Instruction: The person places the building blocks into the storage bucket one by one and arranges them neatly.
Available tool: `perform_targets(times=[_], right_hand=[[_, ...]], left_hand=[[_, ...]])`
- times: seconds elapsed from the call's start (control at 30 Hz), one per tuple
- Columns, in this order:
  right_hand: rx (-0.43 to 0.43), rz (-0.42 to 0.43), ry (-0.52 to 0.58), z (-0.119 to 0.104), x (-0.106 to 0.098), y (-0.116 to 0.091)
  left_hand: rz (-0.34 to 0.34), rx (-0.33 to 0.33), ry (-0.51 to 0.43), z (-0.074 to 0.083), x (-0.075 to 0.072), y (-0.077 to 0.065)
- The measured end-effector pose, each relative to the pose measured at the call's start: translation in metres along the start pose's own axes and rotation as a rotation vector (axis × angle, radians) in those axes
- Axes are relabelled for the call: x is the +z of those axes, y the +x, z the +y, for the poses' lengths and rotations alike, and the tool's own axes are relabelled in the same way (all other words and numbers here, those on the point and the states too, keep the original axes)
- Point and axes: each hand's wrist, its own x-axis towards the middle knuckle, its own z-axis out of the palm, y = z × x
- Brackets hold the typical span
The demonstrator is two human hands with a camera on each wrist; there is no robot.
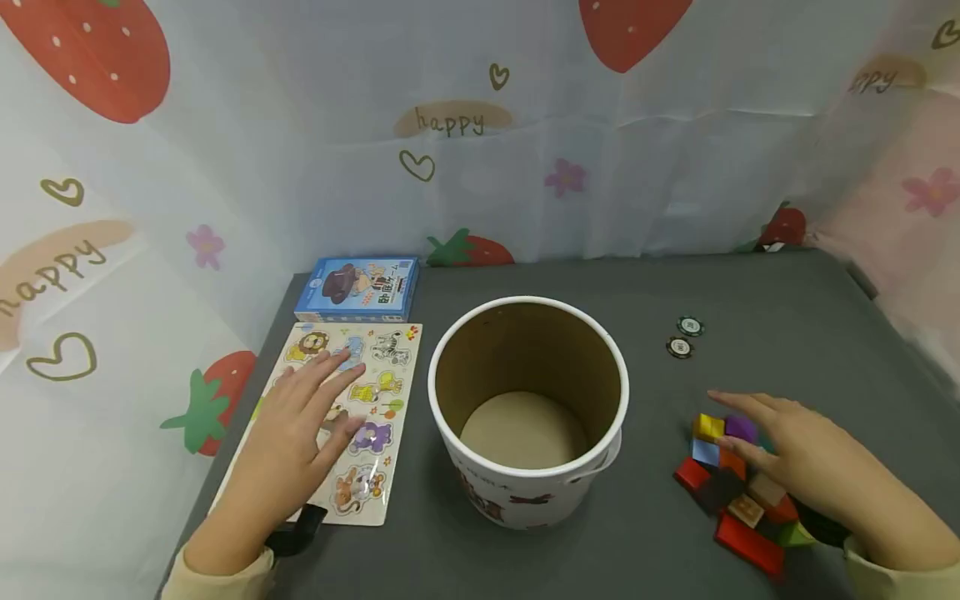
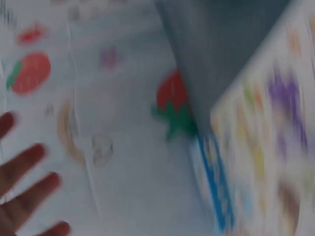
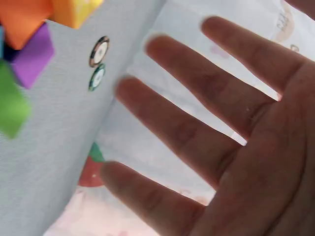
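Observation:
My left hand hovers over a wooden animal puzzle board, its fingers spread and holding nothing. Lion, zebra, giraffe and other animal pieces show on the board, part of which the hand hides. On the right, my right hand is above a heap of coloured blocks, fingers extended, nothing in its grasp. Spread fingers fill much of the right wrist view, with an orange block and a purple block beyond them. Between the hands stands a white bucket, its inside bare.
A blue game box lies behind the puzzle board at the back left. Two poker chips rest on the grey table right of the bucket. A strawberry-print curtain encloses the back and sides. The bucket's handle hangs at its right.

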Motion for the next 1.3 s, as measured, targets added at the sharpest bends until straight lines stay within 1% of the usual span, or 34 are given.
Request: perform_targets(times=[0.07,0.13,0.2,0.27,0.33,0.4,0.47,0.57,0.67,0.77,0.8,0.9,1.0,1.07,1.17,1.3], right_hand=[[0.018,-0.025,0.021,0.004,0.005,-0.007],[0.042,-0.059,0.025,0.008,0.01,-0.016],[0.05,-0.05,0.027,0.011,0.016,-0.025],[0.017,0.001,0.03,0.013,0.023,-0.033],[-0.026,0.068,0.043,0.011,0.03,-0.038],[-0.079,0.128,0.049,0.009,0.035,-0.039],[-0.113,0.171,0.051,0.006,0.039,-0.038],[-0.138,0.217,0.038,0.001,0.042,-0.033],[-0.172,0.224,0.023,-0.003,0.044,-0.028],[-0.23,0.18,0.006,-0.009,0.047,-0.023],[-0.249,0.156,-0.004,-0.011,0.048,-0.022],[-0.291,0.088,-0.038,-0.018,0.051,-0.013],[-0.29,0.062,-0.072,-0.022,0.055,-0.007],[-0.277,0.067,-0.081,-0.023,0.056,-0.005],[-0.247,0.076,-0.089,-0.024,0.058,-0.002],[-0.193,0.098,-0.103,-0.025,0.06,0.002]], left_hand=[[0.07,0.058,-0.126,0.016,0.007,0.006],[0.115,0.117,-0.227,0.033,0.015,0.012],[0.123,0.155,-0.305,0.05,0.02,0.018],[0.101,0.163,-0.37,0.063,0.026,0.026],[0.064,0.14,-0.423,0.073,0.029,0.033],[0.041,0.108,-0.46,0.079,0.031,0.039],[0.018,0.049,-0.469,0.083,0.032,0.045],[-0.016,-0.027,-0.477,0.09,0.033,0.054],[-0.062,-0.103,-0.498,0.099,0.035,0.066],[-0.118,-0.146,-0.528,0.109,0.037,0.079],[-0.141,-0.157,-0.547,0.111,0.038,0.084],[-0.18,-0.181,-0.614,0.111,0.037,0.095],[-0.188,-0.197,-0.702,0.109,0.039,0.102],[-0.173,-0.191,-0.737,0.107,0.042,0.105],[-0.127,-0.176,-0.771,0.104,0.049,0.107],[-0.067,-0.16,-0.778,0.098,0.054,0.109]])
